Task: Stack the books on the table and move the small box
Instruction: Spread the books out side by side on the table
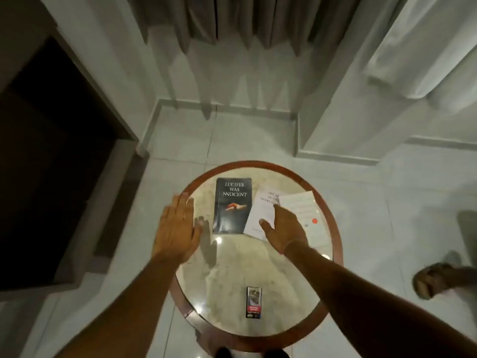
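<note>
Small dark upright box (253,302) stands near on the round marble bench (227,275). Farther, left hand (178,226) hovers, grip released; right hand (282,228) presses the white paperback (260,213) beside the black paperback (233,205). Stacking seems begun; lifting follows.

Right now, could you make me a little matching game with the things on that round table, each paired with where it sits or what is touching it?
Things:
1. dark book
2. white book
3. small box
4. left hand

Places:
A. near edge of the table, alone
B. under the right hand
C. far side, between the left hand and the white book
D. open, over the table's left rim

Pairs: 1-C, 2-B, 3-A, 4-D
</note>
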